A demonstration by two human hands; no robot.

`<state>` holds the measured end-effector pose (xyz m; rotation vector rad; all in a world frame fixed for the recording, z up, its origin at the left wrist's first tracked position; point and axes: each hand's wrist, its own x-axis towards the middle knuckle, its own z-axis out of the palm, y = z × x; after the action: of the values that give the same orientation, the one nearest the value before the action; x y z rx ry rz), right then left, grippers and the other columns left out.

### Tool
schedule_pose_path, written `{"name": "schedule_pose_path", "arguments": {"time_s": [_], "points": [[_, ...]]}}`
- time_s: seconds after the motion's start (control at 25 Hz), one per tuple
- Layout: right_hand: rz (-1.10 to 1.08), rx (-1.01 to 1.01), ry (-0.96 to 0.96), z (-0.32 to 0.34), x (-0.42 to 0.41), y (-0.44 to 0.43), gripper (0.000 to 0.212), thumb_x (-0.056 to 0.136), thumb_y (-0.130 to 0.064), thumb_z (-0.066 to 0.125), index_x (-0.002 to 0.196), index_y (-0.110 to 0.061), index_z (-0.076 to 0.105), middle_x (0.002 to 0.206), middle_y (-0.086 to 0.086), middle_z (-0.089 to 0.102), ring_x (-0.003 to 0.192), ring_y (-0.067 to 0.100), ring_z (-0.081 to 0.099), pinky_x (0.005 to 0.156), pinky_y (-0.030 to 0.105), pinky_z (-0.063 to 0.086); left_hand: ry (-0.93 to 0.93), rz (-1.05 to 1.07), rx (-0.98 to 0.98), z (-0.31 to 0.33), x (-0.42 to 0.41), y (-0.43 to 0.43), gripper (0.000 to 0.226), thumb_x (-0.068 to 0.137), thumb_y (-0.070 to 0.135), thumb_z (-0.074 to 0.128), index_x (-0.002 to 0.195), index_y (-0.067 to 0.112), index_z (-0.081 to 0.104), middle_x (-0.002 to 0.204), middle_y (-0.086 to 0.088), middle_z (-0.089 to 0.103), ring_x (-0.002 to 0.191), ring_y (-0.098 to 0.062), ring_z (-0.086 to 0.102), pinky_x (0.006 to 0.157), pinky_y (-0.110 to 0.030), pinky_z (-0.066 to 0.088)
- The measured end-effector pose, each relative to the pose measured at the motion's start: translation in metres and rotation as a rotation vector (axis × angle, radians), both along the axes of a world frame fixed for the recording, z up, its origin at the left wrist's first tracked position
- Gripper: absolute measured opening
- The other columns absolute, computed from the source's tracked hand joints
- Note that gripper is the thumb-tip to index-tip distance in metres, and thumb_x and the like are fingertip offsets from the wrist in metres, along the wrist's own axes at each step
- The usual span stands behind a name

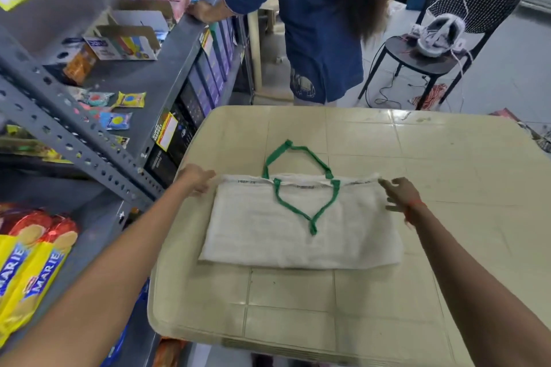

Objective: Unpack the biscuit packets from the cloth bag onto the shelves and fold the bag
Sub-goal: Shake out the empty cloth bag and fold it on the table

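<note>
The left hand (198,179) pinches the far left corner of the cloth bag (301,226), fingers closed on the hem, while the right hand (398,194) sits at the far right corner with its fingers spread loosely; whether it has actually caught the fabric I cannot tell. One grey metal shelving unit (89,140) fills the left side of the frame, with slotted uprights and several tiers. One cream table (417,158) with a tile pattern takes up the centre and lower right, and the white bag lies flat on it, just left of the middle. A second person in a blue top (313,9) stands at upper centre, both hands on the top shelf. One black mesh chair (465,9) stands at upper right, with a white object on its seat. At lower left, two yellow Marie biscuit packets (26,277) lie on a shelf, side by side. The bag has two green handles (308,211): one lies folded toward the near side over the cloth, the other points away onto the bare tabletop. Three small sachets (131,99) lie loose on a middle shelf.
</note>
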<state>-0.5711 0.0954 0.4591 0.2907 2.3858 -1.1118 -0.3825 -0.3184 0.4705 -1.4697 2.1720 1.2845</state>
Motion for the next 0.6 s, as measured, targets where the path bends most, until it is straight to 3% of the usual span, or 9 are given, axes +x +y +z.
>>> {"name": "schedule_pose_path", "arguments": {"time_s": [0.04,0.12,0.24,0.36,0.44,0.6], "points": [[0.082,0.136,0.114,-0.011,0.011,-0.003,0.053,0.086,-0.035,0.060,0.125,-0.002,0.048,0.127,0.021,0.052,0.109,0.040,0.056,0.083,0.047,0.055,-0.078,-0.025,-0.059,-0.015,0.008,0.006,0.046,0.087,0.039,0.060,0.105,-0.003,0.056,0.113,-0.023,0.065,0.075,-0.028,0.066,0.075,-0.040,0.056],[0.265,0.274,0.320,-0.028,0.049,-0.013,0.053,0.085,-0.037,0.060,0.125,-0.004,0.050,0.129,0.022,0.050,0.112,0.039,0.053,0.095,0.046,0.047,-0.218,-0.109,-0.126,-0.042,0.030,0.022,0.068,0.078,0.057,0.062,0.113,-0.001,0.056,0.117,-0.021,0.063,0.099,-0.034,0.064,0.083,-0.039,0.054],[0.789,0.325,0.471,-0.057,0.117,-0.030,0.066,0.071,-0.056,0.063,0.119,-0.011,0.057,0.124,0.015,0.058,0.111,0.036,0.055,0.088,0.043,0.052,-0.177,-0.114,-0.024,-0.073,0.063,0.053,0.079,0.071,0.057,0.070,0.127,0.004,0.048,0.128,-0.015,0.058,0.114,-0.035,0.058,0.091,-0.038,0.050],[1.121,0.542,0.393,-0.088,0.152,-0.028,0.084,0.053,-0.071,0.048,0.119,-0.019,0.053,0.121,0.010,0.066,0.106,0.031,0.065,0.078,0.042,0.058,-0.155,-0.178,-0.001,-0.086,0.082,0.067,0.061,0.081,0.042,0.067,0.128,0.006,0.053,0.131,-0.016,0.058,0.116,-0.034,0.057,0.095,-0.037,0.048],[1.136,0.586,0.372,-0.091,0.153,-0.015,0.074,0.057,-0.059,0.048,0.119,-0.018,0.051,0.120,0.009,0.067,0.106,0.029,0.067,0.078,0.041,0.059,-0.190,-0.206,-0.039,-0.089,0.088,0.073,0.056,0.087,0.044,0.058,0.129,0.008,0.052,0.130,-0.016,0.059,0.116,-0.034,0.057,0.094,-0.037,0.048],[1.045,0.587,0.437,-0.090,0.136,0.021,0.045,0.057,-0.007,0.075,0.101,-0.007,0.064,0.110,0.014,0.070,0.094,0.034,0.069,0.067,0.040,0.060,-0.183,-0.179,-0.018,-0.081,0.102,0.079,0.052,0.088,0.043,0.055,0.125,0.006,0.053,0.125,-0.016,0.060,0.111,-0.034,0.059,0.090,-0.037,0.049]]}}
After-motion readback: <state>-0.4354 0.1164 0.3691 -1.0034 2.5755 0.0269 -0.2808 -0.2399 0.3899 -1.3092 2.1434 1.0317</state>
